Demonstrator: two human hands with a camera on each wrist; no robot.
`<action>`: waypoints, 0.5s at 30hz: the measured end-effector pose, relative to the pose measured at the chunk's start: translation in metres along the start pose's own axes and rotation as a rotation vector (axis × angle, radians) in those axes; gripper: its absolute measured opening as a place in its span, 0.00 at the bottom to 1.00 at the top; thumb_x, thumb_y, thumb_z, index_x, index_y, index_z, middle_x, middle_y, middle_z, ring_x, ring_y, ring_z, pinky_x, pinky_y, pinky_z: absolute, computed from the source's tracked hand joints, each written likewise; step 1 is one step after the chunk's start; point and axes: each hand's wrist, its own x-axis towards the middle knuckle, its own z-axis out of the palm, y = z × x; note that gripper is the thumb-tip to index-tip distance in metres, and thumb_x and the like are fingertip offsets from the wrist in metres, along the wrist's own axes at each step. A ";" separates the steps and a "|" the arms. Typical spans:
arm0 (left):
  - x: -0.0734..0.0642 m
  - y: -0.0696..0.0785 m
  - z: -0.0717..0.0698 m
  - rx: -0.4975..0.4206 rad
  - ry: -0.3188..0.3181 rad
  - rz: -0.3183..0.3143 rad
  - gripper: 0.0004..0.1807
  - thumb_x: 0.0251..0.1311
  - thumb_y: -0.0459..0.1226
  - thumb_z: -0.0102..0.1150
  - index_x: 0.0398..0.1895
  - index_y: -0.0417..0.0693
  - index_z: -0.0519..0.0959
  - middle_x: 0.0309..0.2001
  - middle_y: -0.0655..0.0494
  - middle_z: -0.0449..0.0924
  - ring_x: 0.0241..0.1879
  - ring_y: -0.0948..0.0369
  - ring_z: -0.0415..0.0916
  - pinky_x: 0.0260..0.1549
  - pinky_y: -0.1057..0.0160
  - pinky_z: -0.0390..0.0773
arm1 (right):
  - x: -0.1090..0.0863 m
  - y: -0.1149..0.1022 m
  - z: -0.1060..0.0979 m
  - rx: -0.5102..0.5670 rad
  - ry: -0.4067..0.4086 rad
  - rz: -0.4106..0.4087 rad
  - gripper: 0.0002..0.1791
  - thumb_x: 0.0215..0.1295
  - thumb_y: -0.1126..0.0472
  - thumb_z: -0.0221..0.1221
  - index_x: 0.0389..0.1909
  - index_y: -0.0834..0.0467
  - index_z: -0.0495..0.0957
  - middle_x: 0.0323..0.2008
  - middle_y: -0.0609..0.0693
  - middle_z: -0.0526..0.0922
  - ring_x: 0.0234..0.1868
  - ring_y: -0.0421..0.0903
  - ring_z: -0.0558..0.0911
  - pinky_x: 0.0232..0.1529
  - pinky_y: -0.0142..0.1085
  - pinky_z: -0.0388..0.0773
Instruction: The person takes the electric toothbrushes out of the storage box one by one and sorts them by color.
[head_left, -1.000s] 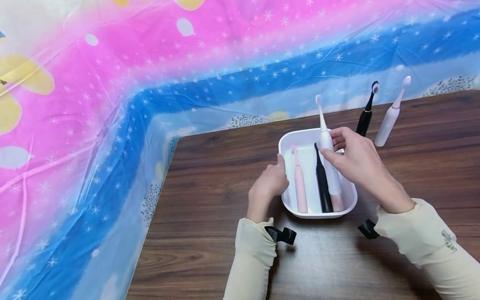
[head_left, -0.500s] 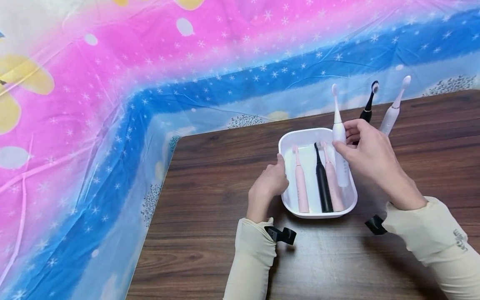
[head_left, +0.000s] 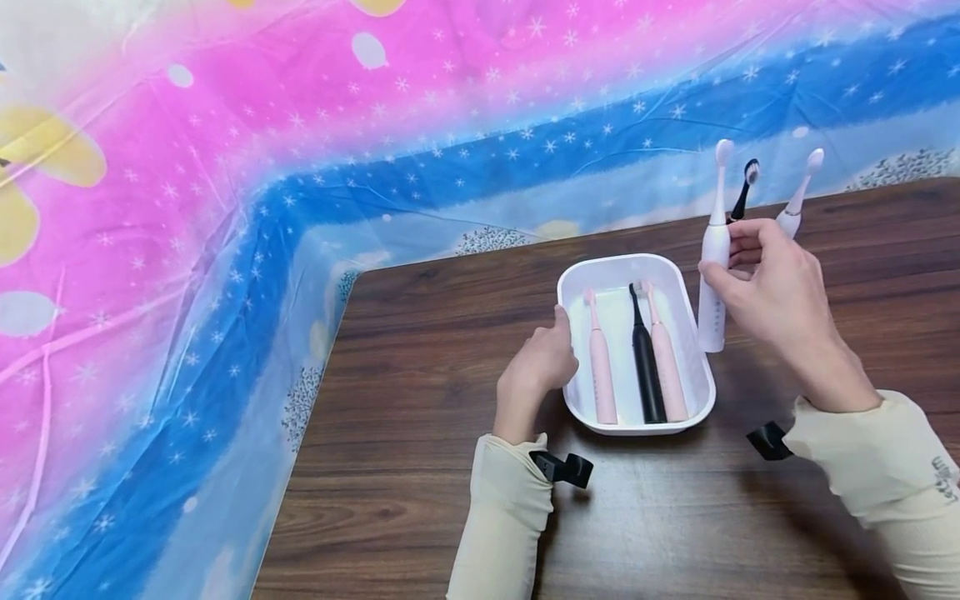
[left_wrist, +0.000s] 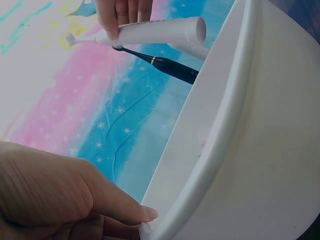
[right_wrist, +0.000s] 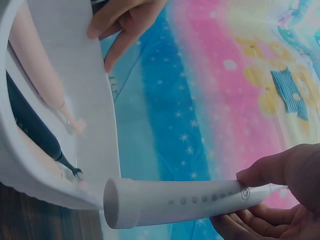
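Note:
My right hand (head_left: 783, 292) pinches a white electric toothbrush (head_left: 714, 287) between thumb and fingers, head up, just right of the white tray's rim. Its row of buttons faces the camera in the right wrist view. In the tray (head_left: 705, 408) lie a pink toothbrush (head_left: 603, 375) on the left, a black one (head_left: 647, 375), and another pink one (head_left: 669, 375) beside the black. At the tray's left wall, my left hand (head_left: 542, 358) grips the rim, the thumb (left_wrist: 132, 210) lying along it in the left wrist view; its other fingers are partly hidden.
Behind my right hand, a black toothbrush (head_left: 742, 196) and a white toothbrush (head_left: 799, 196) stand upright, their lower parts covered by the hand. The brown wooden table (head_left: 420, 375) ends at a patterned cloth (head_left: 450, 125) along the back and left.
My right hand has carried the white toothbrush up and rightward, from over the tray to past its right rim. The second pink toothbrush is now uncovered. The left hand stays in place.

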 end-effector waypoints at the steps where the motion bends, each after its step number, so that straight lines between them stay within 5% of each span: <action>1: 0.000 0.000 0.000 -0.002 0.000 -0.003 0.38 0.68 0.34 0.42 0.77 0.45 0.38 0.27 0.49 0.74 0.38 0.55 0.73 0.30 0.62 0.70 | 0.000 0.001 -0.001 0.003 0.009 0.002 0.26 0.62 0.56 0.59 0.58 0.65 0.69 0.47 0.61 0.78 0.37 0.31 0.72 0.34 0.11 0.62; 9: 0.000 0.001 0.000 -0.008 -0.008 -0.010 0.38 0.68 0.34 0.42 0.77 0.46 0.38 0.30 0.48 0.75 0.41 0.55 0.73 0.31 0.62 0.70 | 0.004 0.014 -0.004 -0.013 0.036 0.023 0.26 0.62 0.56 0.59 0.57 0.64 0.69 0.46 0.60 0.78 0.30 0.19 0.66 0.34 0.15 0.62; 15: -0.001 0.001 -0.001 0.000 -0.009 -0.008 0.38 0.69 0.34 0.41 0.77 0.45 0.38 0.29 0.48 0.75 0.41 0.55 0.73 0.31 0.62 0.70 | 0.003 0.026 -0.004 -0.029 0.028 0.055 0.26 0.62 0.56 0.58 0.57 0.65 0.67 0.47 0.61 0.77 0.33 0.26 0.68 0.37 0.25 0.63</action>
